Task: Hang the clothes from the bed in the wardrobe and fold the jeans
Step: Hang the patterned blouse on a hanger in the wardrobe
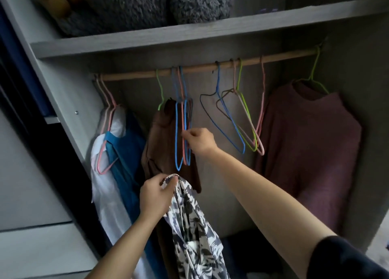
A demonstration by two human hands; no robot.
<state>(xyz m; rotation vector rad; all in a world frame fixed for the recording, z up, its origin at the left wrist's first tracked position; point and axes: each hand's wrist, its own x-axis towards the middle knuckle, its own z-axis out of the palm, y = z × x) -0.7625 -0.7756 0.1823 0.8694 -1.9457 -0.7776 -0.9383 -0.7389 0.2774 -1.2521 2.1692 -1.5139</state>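
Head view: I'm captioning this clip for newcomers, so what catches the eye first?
The right hand pinches a bunch of empty blue and pink hangers hanging mid-rail. Just below, the left hand grips a black-and-white patterned garment. A maroon sweater hangs at far right.
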